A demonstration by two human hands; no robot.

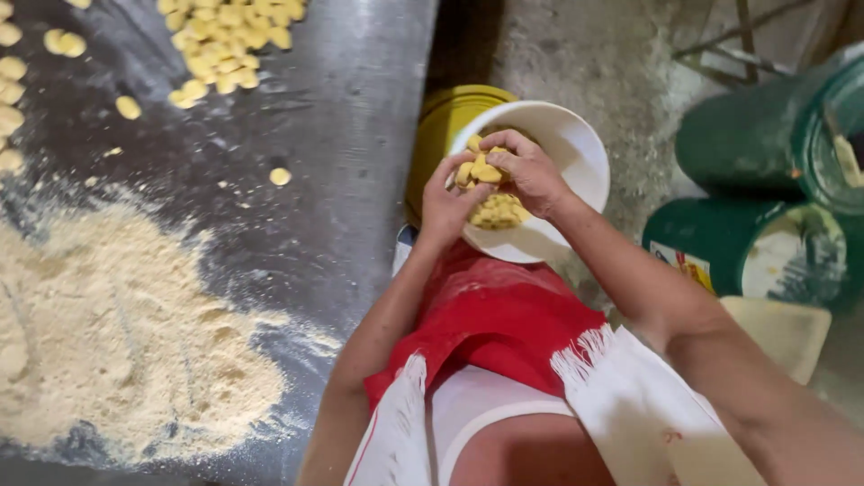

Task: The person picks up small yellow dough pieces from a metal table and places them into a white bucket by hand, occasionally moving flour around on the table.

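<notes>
Dark metal table [351, 135], flour heap [117, 333]; scattered yellow dough pieces [225, 40]

— What's in play here?
— Small yellow dough pieces [480, 171], pale, rounded and thumb-pressed, bunched together in a clump above the white bowl [576, 144].
— And below them?
— More of the same pieces [497, 212] heaped inside that bowl, toward its near rim. The bowl is round and plain, tipped toward the camera, sitting off the bench's right edge.
</notes>
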